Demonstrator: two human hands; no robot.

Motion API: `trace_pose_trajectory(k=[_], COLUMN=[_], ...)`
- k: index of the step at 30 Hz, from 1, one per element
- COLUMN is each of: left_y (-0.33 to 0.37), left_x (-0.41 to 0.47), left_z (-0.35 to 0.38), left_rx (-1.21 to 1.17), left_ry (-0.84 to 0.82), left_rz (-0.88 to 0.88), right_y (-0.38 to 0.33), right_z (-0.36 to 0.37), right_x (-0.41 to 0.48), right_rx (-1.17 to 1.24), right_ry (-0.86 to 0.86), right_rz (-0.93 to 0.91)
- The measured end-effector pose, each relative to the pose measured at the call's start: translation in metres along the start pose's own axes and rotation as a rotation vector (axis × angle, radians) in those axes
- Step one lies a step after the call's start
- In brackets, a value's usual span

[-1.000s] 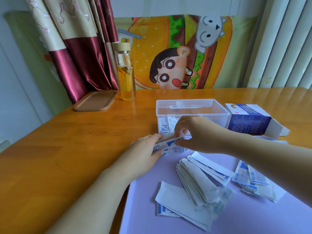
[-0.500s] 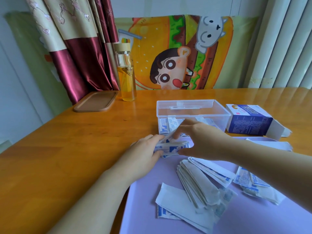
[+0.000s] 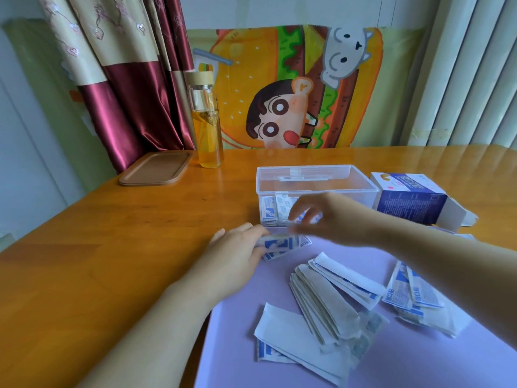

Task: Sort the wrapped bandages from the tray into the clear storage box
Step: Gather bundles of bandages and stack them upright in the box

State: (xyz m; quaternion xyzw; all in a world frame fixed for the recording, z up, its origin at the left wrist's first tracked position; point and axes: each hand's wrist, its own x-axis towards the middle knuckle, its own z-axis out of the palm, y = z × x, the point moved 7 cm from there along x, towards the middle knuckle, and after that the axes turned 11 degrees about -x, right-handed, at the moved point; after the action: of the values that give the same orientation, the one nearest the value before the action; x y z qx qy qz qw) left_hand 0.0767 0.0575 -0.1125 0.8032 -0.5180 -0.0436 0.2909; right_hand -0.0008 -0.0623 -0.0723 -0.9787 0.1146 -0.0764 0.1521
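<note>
Bandages loose on lilac tray, a few upright in clear box | left grip pinches a small stack at tray's far edge | right grip blurred before box front, cannot tell if it holds anything | all on wooden surface

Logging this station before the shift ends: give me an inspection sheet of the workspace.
Surface: wooden table, lilac tray at near right.
Job's things: clear storage box holds stored bandages; loose bandages scattered on tray.
Clutter: open blue carton, glass bottle, brown lid.
Grippers: left hand grips small stack of bandages; right hand blurred above it, grip unclear.
Cables: nothing seen.
Surroundings: curtain, cartoon cloth, pale slats.
</note>
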Motion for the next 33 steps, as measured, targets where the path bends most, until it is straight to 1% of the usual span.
trace_pose_trajectory(k=[1,2,4,6,9,15,18,20,25,27,28,30,33], left_y=[-0.003,-0.006,-0.012,-0.016,-0.017,-0.016,-0.014,-0.012,-0.014,-0.015,-0.015,-0.013,-0.008], left_x=[0.000,0.001,0.001,0.001,0.001,0.001,0.002,0.002,0.001,0.001,0.001,0.002,0.002], left_z=[-0.004,-0.008,-0.015,-0.017,-0.015,-0.014,-0.014,-0.014,-0.014,-0.014,-0.014,-0.013,-0.008], left_rx=[-0.032,-0.063,-0.082,-0.077,-0.094,-0.103,-0.113,-0.128,-0.153,-0.171,-0.176,-0.173,-0.211], left_ry=[0.017,0.040,0.080,0.091,0.083,0.089,0.093,0.097,0.121,0.121,0.120,0.113,0.072], left_rz=[-0.021,-0.039,-0.065,-0.079,-0.085,-0.088,-0.083,-0.073,-0.078,-0.079,-0.074,-0.059,-0.050], right_y=[0.005,0.010,0.015,0.013,0.005,0.000,-0.001,0.000,0.000,-0.001,-0.002,-0.006,-0.004], right_z=[-0.007,-0.010,0.000,0.017,0.028,0.030,0.029,0.028,0.028,0.027,0.026,0.020,0.014], right_x=[0.002,0.005,0.007,0.006,0.007,0.007,0.005,0.005,0.003,0.001,0.000,-0.001,-0.001], right_rx=[0.044,0.027,-0.138,-0.317,-0.430,-0.416,-0.362,-0.372,-0.402,-0.390,-0.370,-0.295,-0.198], right_ry=[0.043,0.060,-0.046,-0.172,-0.247,-0.365,-0.343,-0.317,-0.374,-0.345,-0.303,-0.175,0.003], right_rz=[0.038,0.067,0.089,0.052,0.007,0.028,0.031,0.045,0.068,0.047,0.035,0.033,0.087])
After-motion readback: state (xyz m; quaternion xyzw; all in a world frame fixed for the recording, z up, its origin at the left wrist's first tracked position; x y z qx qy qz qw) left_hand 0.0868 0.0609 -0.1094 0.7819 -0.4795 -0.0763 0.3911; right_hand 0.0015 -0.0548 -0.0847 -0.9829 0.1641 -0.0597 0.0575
